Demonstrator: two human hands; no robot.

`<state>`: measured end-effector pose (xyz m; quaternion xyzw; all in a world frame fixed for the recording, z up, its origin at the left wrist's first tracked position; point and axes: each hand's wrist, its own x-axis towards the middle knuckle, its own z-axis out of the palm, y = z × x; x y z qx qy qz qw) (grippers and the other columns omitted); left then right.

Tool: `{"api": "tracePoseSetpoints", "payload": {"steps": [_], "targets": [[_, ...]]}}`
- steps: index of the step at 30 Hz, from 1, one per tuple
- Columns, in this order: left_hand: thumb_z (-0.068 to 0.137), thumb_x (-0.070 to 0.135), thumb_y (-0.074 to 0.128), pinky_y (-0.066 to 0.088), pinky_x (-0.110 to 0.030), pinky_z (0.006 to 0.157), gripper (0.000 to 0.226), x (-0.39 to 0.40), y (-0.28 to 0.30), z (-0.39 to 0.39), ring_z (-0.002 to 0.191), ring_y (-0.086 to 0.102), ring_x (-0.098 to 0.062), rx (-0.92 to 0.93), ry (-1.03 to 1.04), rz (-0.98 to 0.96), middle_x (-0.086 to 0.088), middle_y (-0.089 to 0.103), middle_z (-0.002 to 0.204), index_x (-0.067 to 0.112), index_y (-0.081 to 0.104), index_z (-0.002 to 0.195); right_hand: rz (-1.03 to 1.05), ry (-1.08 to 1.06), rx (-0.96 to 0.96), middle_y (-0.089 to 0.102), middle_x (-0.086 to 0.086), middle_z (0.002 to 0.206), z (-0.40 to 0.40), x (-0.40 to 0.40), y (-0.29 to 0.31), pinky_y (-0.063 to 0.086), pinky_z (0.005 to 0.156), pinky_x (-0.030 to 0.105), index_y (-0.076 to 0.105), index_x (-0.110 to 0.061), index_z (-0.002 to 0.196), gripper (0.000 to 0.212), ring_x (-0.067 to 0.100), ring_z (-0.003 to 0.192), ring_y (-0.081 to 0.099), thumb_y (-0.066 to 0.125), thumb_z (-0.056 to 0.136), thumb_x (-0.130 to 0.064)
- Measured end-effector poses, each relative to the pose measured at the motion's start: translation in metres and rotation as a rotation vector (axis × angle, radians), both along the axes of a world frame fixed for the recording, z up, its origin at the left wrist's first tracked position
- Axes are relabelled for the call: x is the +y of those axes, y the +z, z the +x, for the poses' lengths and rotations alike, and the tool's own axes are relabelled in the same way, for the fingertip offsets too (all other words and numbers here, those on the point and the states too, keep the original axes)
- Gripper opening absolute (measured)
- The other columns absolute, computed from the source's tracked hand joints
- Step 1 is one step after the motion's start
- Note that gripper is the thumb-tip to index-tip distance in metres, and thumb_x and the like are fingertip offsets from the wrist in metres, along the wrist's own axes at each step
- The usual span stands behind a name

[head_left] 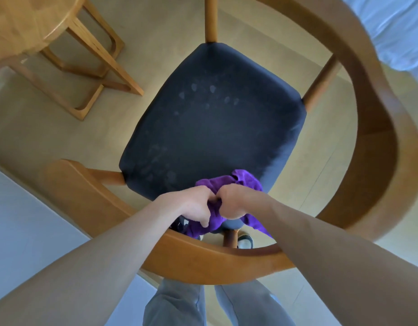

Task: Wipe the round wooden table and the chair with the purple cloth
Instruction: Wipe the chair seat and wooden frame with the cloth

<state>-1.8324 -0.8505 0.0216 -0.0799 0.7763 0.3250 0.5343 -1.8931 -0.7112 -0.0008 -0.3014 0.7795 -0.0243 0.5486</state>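
I look straight down on a wooden chair (379, 128) with a curved back rail and a dark navy seat (210, 128) that shows pale smudges. Both my hands grip the bunched purple cloth (244, 180) over the seat's near edge. My left hand (191, 204) and my right hand (236, 203) are side by side, knuckles touching, fingers curled round the cloth. Part of the cloth hangs below my hands. The round wooden table (27, 22) shows at the top left, only partly in view.
The table's wooden legs (90, 64) stand on the beige floor left of the chair. A white bed sheet (400, 29) fills the top right corner. My legs in grey trousers (179, 304) stand behind the chair's back rail. A pale wall or panel lies at the lower left.
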Motion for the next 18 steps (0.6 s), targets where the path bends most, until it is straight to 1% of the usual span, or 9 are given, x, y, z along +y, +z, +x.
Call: {"api": "tracePoseSetpoints", "payload": {"steps": [3,6,7,8,9,11,14,16,18], "targets": [[0.067,0.005,0.072,0.059,-0.035,0.080,0.044,-0.013,0.012,-0.008,0.096,0.070,-0.023,0.180,0.319,0.070,-0.002,0.074,0.102,0.022,0.073,0.108,-0.082,-0.124,0.050,0.068,0.002,0.089,-0.031,-0.001,0.024,0.049,0.068,0.031,0.071,-0.019,0.096,0.027,0.027,0.087,0.063,0.053,0.078,-0.011],[0.066,0.009,0.057,0.054,-0.035,0.092,0.055,-0.034,0.026,-0.028,0.107,0.067,-0.023,0.309,0.976,0.196,-0.008,0.071,0.114,0.013,0.068,0.120,-0.249,-0.283,0.170,0.067,-0.001,0.085,-0.073,-0.002,0.061,0.051,0.071,0.033,0.065,-0.023,0.084,0.024,0.026,0.088,0.062,0.053,0.072,-0.007],[0.072,0.007,0.054,0.053,-0.038,0.097,0.053,-0.043,0.026,-0.035,0.113,0.065,-0.025,0.335,1.115,0.194,-0.010,0.069,0.119,0.011,0.066,0.123,-0.300,-0.314,0.206,0.065,-0.003,0.082,-0.085,-0.004,0.073,0.049,0.069,0.033,0.061,-0.023,0.081,0.020,0.026,0.086,0.061,0.053,0.071,-0.008],[0.079,0.002,0.052,0.052,-0.040,0.101,0.051,-0.053,0.025,-0.040,0.119,0.062,-0.025,0.375,1.140,0.129,-0.009,0.066,0.125,0.012,0.064,0.127,-0.343,-0.345,0.239,0.062,-0.005,0.081,-0.094,-0.006,0.084,0.048,0.067,0.035,0.057,-0.023,0.078,0.014,0.027,0.084,0.061,0.053,0.070,-0.012],[0.084,-0.001,0.051,0.051,-0.040,0.103,0.052,-0.063,0.021,-0.044,0.124,0.058,-0.023,0.413,1.072,0.027,-0.007,0.062,0.132,0.015,0.061,0.132,-0.378,-0.365,0.266,0.059,-0.007,0.082,-0.101,-0.009,0.091,0.048,0.067,0.035,0.053,-0.024,0.076,0.009,0.026,0.084,0.060,0.052,0.068,-0.019],[0.084,-0.002,0.054,0.048,-0.039,0.102,0.063,-0.082,0.010,-0.049,0.130,0.049,-0.019,0.453,0.822,-0.153,-0.003,0.048,0.146,0.022,0.053,0.142,-0.429,-0.339,0.320,0.052,-0.008,0.093,-0.106,-0.016,0.095,0.047,0.072,0.036,0.049,-0.028,0.081,0.014,0.025,0.089,0.057,0.051,0.070,-0.036],[0.081,0.006,0.066,0.038,-0.047,0.112,0.085,-0.094,-0.011,-0.056,0.149,0.025,-0.030,0.432,0.376,-0.367,-0.005,0.022,0.164,0.028,0.033,0.155,-0.314,-0.135,0.478,0.043,-0.001,0.132,-0.103,-0.029,0.064,0.044,0.094,0.046,0.056,-0.035,0.120,0.048,0.030,0.121,0.047,0.057,0.080,-0.061],[0.081,0.016,0.074,0.024,-0.059,0.120,0.101,-0.097,-0.027,-0.058,0.155,0.004,-0.037,0.393,0.174,-0.495,-0.006,0.000,0.170,0.033,0.014,0.160,-0.193,-0.045,0.569,0.013,0.006,0.165,-0.102,-0.041,0.027,0.024,0.114,0.064,0.035,-0.042,0.149,0.080,0.037,0.150,0.015,0.058,0.080,-0.075],[0.082,0.026,0.079,0.016,-0.064,0.120,0.112,-0.102,-0.039,-0.053,0.156,-0.007,-0.038,0.362,0.127,-0.549,-0.004,-0.013,0.170,0.035,-0.001,0.160,-0.146,-0.099,0.553,-0.017,0.005,0.170,-0.101,-0.057,-0.010,0.002,0.117,0.073,0.007,-0.044,0.160,0.102,0.039,0.155,-0.015,0.058,0.079,-0.080]]}}
